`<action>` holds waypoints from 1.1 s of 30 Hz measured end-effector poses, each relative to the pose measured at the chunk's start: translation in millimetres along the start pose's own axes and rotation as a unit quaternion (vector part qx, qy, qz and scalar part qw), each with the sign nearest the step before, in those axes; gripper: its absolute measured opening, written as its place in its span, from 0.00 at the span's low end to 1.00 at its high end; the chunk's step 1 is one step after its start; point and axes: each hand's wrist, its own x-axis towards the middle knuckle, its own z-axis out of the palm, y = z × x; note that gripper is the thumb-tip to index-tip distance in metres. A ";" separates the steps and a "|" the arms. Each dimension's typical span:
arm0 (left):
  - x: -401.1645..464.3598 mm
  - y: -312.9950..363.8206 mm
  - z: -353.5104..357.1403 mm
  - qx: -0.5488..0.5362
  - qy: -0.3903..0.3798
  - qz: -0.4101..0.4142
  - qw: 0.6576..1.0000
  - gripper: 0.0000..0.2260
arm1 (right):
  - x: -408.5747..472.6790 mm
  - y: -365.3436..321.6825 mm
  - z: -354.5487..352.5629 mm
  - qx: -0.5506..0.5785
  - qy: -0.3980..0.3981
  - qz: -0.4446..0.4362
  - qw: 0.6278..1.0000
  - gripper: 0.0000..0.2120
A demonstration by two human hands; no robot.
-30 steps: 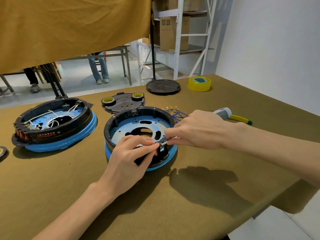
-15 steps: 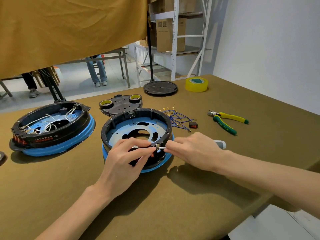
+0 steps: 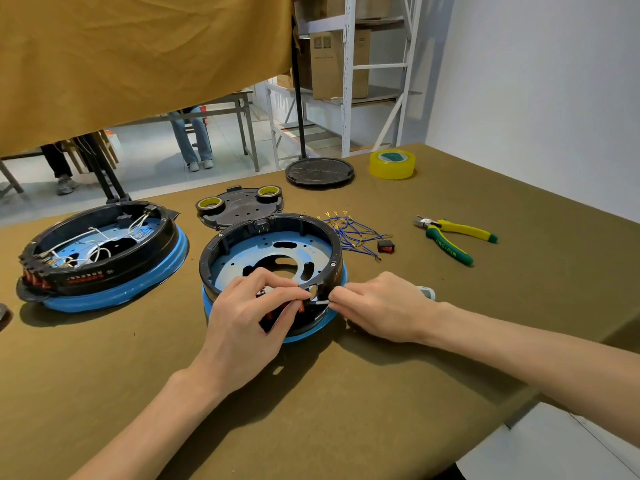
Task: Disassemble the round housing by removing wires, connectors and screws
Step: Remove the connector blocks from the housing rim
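Right hand point(image 3: 377, 304) moved off housing point(image 3: 273, 261) rim, now pinching small tool; left hand point(image 3: 249, 313) pinches red connector; extraction underway.

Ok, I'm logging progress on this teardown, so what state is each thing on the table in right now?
Near round black-and-blue housing: open, wires out.
Far round black-and-blue housing: open, white wires inside.
Left hand: pinches red parts at the near rim.
Right hand: holds a slim metal tool at the rim.
Loose blue wires: removed, on the table.
Yellow-green pliers: lying unused.
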 end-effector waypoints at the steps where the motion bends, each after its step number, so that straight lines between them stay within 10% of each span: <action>1: -0.1 -0.1 -0.9 -0.005 -0.001 0.001 1.000 0.12 | 0.4 -1.4 -1.4 0.002 -0.011 0.003 1.000 0.17; 28: -1.3 -0.8 -6.0 -0.042 -0.007 -0.028 0.999 0.17 | 22.0 3.5 -35.1 -0.095 -0.073 -0.056 0.991 0.18; 33: 0.4 1.5 -7.8 -0.041 -0.016 -0.029 0.999 0.14 | 30.5 -1.4 -39.1 -0.081 0.047 0.041 0.995 0.17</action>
